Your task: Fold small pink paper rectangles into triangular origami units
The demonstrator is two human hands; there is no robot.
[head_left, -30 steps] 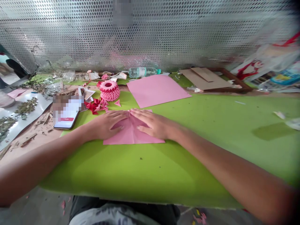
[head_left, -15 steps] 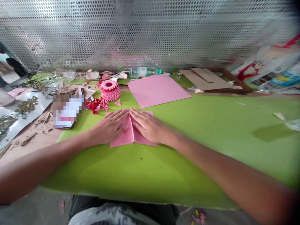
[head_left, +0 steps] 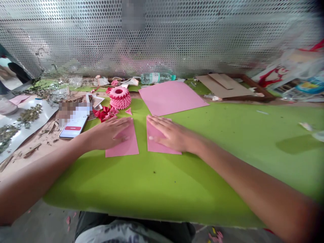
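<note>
Two separate pieces of pink paper lie flat on the green tabletop (head_left: 154, 189), with a narrow green gap between them. My left hand (head_left: 108, 133) rests flat on the left piece of paper (head_left: 126, 146), fingers stretched out toward the far edge. On the right piece of paper (head_left: 157, 145) lies my right hand (head_left: 170, 133), also flat with its fingers extended. The hands cover much of both pieces. Beyond them is a larger pink sheet (head_left: 172, 98), lying flat and untouched.
Left of that sheet stand a ring-shaped pink folded-paper stack (head_left: 120, 99) and red folded pieces (head_left: 105, 113). A phone (head_left: 75, 123) lies at the left. Behind are a plastic bottle (head_left: 157, 78), cardboard (head_left: 222, 87) and a perforated metal panel (head_left: 162, 40). Dried plant bits (head_left: 30, 114) lie far left.
The pink paper, in one piece with a raised middle crease before, is now in two pieces. My hands have moved apart sideways, each with one piece under it.
</note>
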